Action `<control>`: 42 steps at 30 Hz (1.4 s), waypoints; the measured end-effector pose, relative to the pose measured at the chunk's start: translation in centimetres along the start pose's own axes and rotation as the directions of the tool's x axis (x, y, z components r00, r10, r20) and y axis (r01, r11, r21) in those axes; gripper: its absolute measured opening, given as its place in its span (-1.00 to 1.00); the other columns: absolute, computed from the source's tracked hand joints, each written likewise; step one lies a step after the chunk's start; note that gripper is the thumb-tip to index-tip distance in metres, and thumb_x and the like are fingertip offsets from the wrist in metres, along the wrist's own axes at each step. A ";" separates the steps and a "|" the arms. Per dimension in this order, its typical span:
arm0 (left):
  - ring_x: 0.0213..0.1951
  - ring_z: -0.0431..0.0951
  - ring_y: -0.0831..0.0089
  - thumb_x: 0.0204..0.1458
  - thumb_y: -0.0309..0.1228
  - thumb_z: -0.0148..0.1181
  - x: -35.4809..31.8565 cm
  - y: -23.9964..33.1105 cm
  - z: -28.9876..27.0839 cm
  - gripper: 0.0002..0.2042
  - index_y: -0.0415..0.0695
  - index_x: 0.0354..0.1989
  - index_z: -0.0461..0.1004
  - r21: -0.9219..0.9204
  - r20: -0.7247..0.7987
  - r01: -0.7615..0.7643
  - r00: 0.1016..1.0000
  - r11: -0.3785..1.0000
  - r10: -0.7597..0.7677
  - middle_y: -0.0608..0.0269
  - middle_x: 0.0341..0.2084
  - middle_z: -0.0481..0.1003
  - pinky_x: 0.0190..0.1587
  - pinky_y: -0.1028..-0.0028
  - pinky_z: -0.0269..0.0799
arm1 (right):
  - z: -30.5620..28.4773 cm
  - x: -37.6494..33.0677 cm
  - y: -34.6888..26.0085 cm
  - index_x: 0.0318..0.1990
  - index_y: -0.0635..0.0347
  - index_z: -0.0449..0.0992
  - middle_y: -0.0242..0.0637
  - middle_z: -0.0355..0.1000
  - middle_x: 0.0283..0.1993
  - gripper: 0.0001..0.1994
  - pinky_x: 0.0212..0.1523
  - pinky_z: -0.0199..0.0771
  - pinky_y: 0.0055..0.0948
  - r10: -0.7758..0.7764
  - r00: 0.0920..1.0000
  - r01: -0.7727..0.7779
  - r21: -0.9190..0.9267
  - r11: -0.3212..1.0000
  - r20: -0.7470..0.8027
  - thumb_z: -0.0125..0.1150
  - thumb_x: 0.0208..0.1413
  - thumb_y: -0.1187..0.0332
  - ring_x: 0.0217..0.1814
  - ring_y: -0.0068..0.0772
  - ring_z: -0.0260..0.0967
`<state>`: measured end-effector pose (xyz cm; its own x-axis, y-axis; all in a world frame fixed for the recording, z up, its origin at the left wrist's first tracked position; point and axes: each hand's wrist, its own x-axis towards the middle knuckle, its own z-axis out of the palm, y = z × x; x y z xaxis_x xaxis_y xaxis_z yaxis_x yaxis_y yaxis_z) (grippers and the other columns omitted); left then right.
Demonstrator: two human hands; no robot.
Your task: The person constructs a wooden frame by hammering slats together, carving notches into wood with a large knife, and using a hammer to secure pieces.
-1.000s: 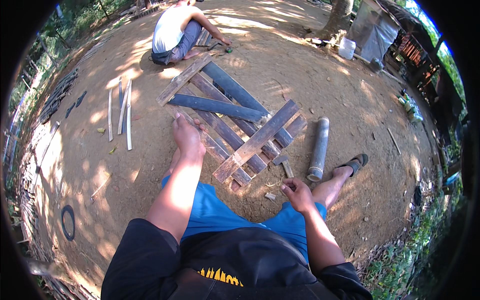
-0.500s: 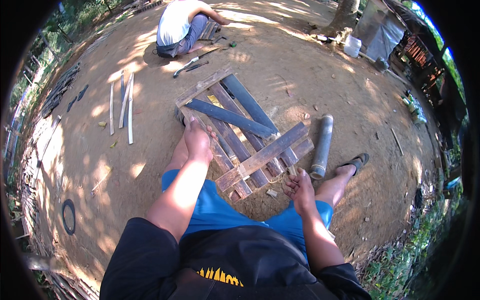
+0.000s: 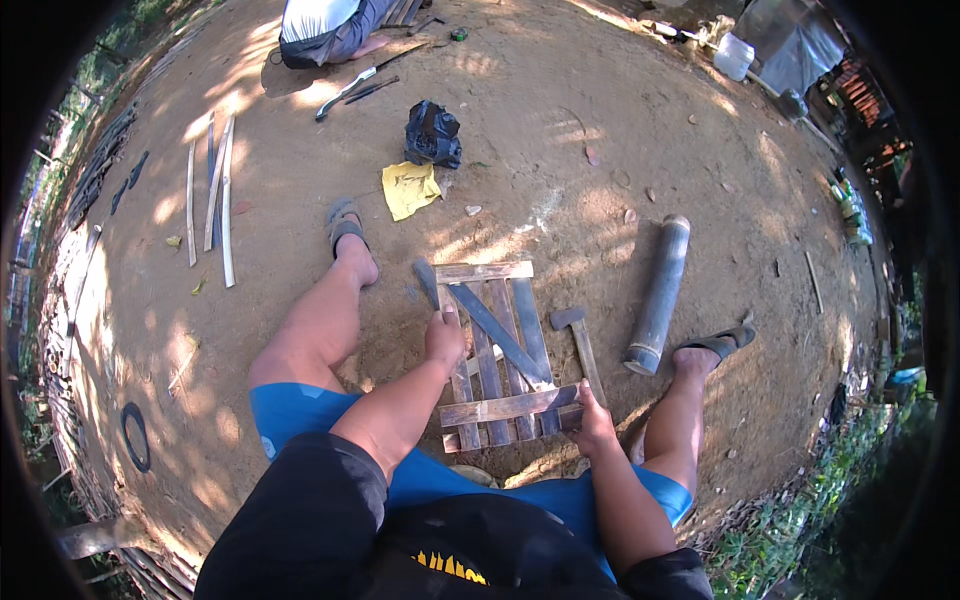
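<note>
A slatted bamboo panel [image 3: 512, 405] lies between my legs, with crosspieces at its far and near ends and a dark diagonal strip [image 3: 500, 335] across it. At the panel's left edge, my left hand [image 3: 445, 338] is closed on it. A dark flat piece [image 3: 427, 280], whose kind I cannot make out, sticks out beyond that hand. My right hand [image 3: 596, 425] grips the near right corner, thumb on top and the other fingers mostly hidden. Just right of the panel lies a hatchet-like tool [image 3: 570, 318], its wooden handle running toward my right hand.
A thick bamboo tube [image 3: 660, 295] lies to the right. Ahead are a yellow cloth-like piece [image 3: 411, 189], a black plastic bag [image 3: 433, 135] and long-handled tools [image 3: 345, 92]. Bamboo strips [image 3: 228, 205] lie at left. Another person [image 3: 325, 30] crouches at the far edge.
The panel has turned straighter and come down nearer me, uncovering the bag, yellow piece and hatchet-like tool. My right hand has closed on its corner; my left hand moved nearer.
</note>
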<state>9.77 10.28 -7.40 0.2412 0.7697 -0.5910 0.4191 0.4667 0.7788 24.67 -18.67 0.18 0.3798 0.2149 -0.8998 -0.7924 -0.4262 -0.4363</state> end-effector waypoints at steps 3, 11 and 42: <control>-0.65 0.55 0.32 0.41 -0.09 -0.21 2.6 4.2 3.3 -0.58 -0.23 0.10 0.32 -0.052 0.061 0.123 0.991 0.991 -0.120 0.05 -0.51 0.54 -0.58 0.33 0.46 | 0.7 3.5 -2.0 0.08 0.07 0.46 -0.24 0.45 0.00 -0.42 0.04 0.33 0.06 -0.115 0.993 0.115 0.081 0.990 -0.014 0.18 0.21 -0.24 0.01 -0.24 0.38; 0.36 0.28 0.03 0.33 -0.33 0.02 19.0 12.9 9.2 -0.39 -0.27 0.48 0.00 0.283 0.242 0.026 0.965 0.959 -0.097 -0.20 0.38 0.23 0.36 0.07 0.18 | 5.4 19.2 -11.2 0.06 0.36 0.41 -0.15 0.44 -0.04 -0.30 -0.05 0.45 -0.28 -0.382 0.898 0.417 0.143 0.898 -0.220 0.16 0.23 -0.25 -0.11 -0.36 0.42; -0.03 0.57 0.02 -0.08 -0.23 0.43 12.2 -4.2 2.6 -0.33 -0.44 0.13 0.35 0.475 -0.233 0.144 0.972 0.868 -0.033 -0.20 -0.09 0.55 0.08 0.20 0.45 | -5.2 13.7 -0.1 0.15 0.26 0.34 0.01 0.26 0.18 -0.48 0.32 0.16 0.01 -0.533 0.432 -0.145 -0.640 0.755 -0.727 0.30 0.15 0.15 0.32 0.05 0.17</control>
<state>13.22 16.54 -18.41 0.0163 0.8342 -0.5513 0.8141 0.3090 0.4917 32.44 -20.30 -12.13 0.9338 -0.3188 -0.1623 -0.3479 -0.9149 -0.2048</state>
